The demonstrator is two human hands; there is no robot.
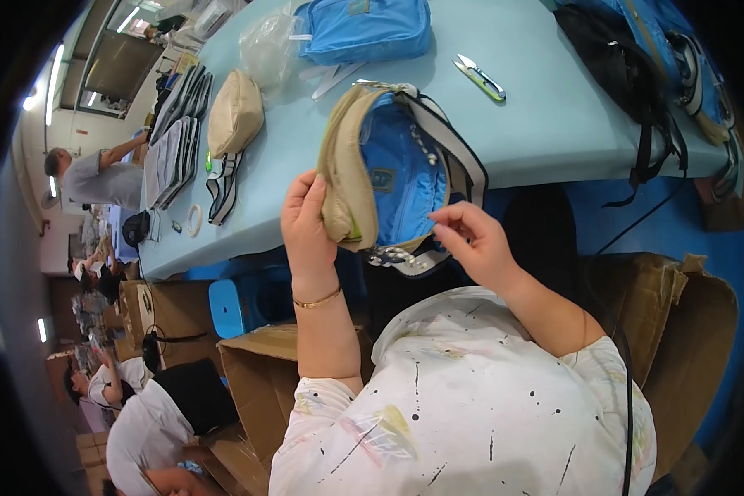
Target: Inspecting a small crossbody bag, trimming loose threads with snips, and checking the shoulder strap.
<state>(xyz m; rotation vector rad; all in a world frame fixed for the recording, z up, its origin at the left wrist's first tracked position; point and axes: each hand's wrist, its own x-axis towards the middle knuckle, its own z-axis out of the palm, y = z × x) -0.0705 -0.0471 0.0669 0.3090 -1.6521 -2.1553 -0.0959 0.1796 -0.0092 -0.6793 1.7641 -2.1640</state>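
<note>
A beige waist bag [349, 165] with a blue lining is held up at the table's near edge, its mouth gaping toward me. My left hand [307, 217] grips its beige outer side, thumb and fingers closed on the fabric. At the opposite rim of the opening, my right hand [476, 241] has thumb and forefinger pinched at the edge of the blue lining [413, 186]. A dark-and-white striped strap [459, 149] curves round the bag's right side. A patterned cord hangs below the bag, and a small square patch shows inside.
On the pale blue table [529, 124] lie green-handled thread snips [479, 78], a blue bag [368, 31], another beige bag [236, 112], stacked grey pieces [174, 161] and a tape roll [194, 220]. Black bags [612, 66] sit right. Cardboard boxes [678, 331] flank me; several people work at left.
</note>
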